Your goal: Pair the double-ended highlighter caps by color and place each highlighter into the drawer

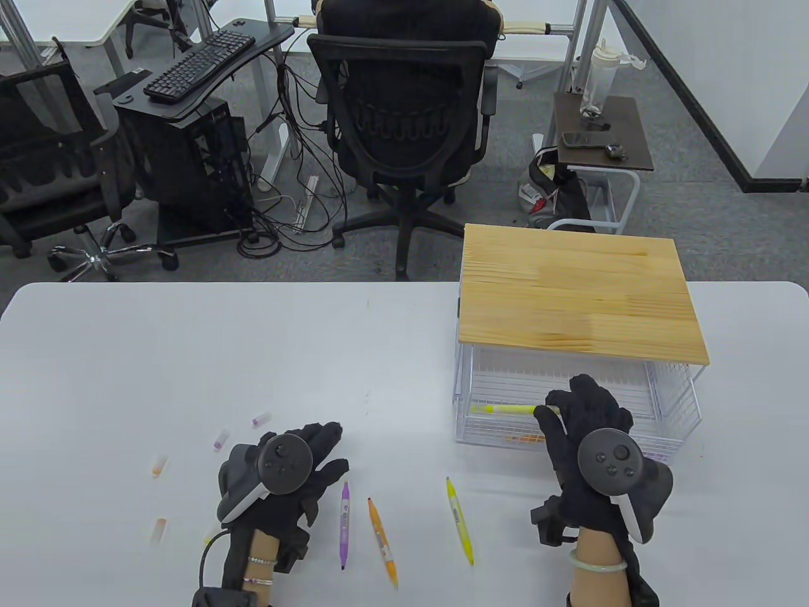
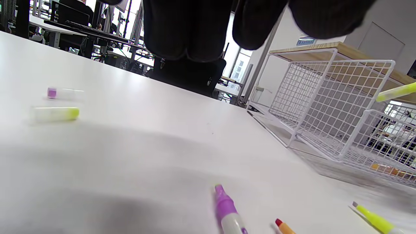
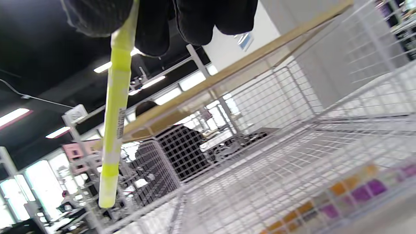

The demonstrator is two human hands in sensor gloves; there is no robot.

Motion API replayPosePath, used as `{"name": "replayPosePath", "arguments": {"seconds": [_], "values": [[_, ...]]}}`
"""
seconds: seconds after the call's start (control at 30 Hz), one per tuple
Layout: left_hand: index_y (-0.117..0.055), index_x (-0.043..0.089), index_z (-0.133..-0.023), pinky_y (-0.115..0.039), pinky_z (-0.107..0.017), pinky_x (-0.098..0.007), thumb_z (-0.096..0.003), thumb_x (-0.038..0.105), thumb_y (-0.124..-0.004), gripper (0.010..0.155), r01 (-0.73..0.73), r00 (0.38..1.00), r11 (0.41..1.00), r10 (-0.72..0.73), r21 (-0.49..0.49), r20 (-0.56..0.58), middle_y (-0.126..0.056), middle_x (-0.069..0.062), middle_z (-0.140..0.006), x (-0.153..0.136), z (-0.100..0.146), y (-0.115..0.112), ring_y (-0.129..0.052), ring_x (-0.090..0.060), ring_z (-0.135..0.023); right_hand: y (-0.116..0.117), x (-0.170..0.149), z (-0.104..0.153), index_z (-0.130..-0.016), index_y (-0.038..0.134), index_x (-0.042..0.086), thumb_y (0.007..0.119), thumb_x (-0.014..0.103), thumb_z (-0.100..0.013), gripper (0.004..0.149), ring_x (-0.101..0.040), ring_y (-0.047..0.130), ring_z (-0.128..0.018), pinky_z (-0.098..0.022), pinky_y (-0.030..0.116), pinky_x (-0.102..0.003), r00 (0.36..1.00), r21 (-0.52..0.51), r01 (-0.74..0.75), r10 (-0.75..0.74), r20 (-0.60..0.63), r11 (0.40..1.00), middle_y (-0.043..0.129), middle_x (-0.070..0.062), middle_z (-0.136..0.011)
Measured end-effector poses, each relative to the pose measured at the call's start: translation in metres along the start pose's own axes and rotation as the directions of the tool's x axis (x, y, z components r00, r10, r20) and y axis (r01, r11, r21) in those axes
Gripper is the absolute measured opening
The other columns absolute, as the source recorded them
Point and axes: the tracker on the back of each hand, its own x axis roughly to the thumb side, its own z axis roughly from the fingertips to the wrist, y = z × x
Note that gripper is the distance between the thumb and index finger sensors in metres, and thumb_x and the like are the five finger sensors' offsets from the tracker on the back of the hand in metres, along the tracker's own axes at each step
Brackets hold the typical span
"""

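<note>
My right hand (image 1: 572,411) pinches a capped yellow highlighter (image 1: 512,409) (image 3: 114,120) and holds it level over the open white wire drawer (image 1: 686,395), which holds orange and purple highlighters (image 3: 352,193). My left hand (image 1: 313,458) hovers open over the table, holding nothing. Just right of it lie an uncapped purple highlighter (image 1: 344,526) (image 2: 227,211), an orange one (image 1: 382,541) and a yellow one (image 1: 459,520). Loose caps lie to the left: two purple (image 1: 261,418), two orange (image 1: 159,466), and a yellow one (image 2: 57,114).
The drawer sits under a wire shelf with a wooden top (image 1: 575,297) at the table's right. An office chair (image 1: 404,126) stands beyond the far edge of the white table (image 1: 189,354).
</note>
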Motion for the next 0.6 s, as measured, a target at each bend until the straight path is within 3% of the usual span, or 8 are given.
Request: {"name": "replayPosePath", "arguments": {"seconds": [0.3,0.6], "values": [[-0.069,0.029,-0.105,-0.043,-0.074,-0.067,-0.0468,0.055,-0.069,0.064,-0.002,1.000,1.000,0.002,-0.014,0.004,-0.075,-0.009,-0.111,-0.001,0.000,0.000,-0.077,-0.037,-0.097,0.045,-0.013,-0.014,-0.103,0.062,0.040,0.056,0.050,-0.061,0.044,-0.045,0.035,-0.117,-0.079,0.019,-0.065,0.993,0.137,-0.061,0.073,-0.089,0.989,0.036,-0.006,-0.129],[-0.069,0.029,-0.105,-0.043,-0.074,-0.067,-0.0469,0.055,-0.069,0.064,0.003,1.000,1.000,-0.003,-0.028,-0.005,-0.075,-0.008,-0.111,-0.001,0.000,0.001,-0.076,-0.037,-0.098,0.062,-0.014,-0.015,-0.103,0.065,0.045,0.056,0.048,-0.061,0.043,-0.048,0.035,-0.116,-0.077,0.020,-0.067,0.989,0.191,-0.097,0.117,-0.094,0.977,0.037,-0.007,-0.130]]}}
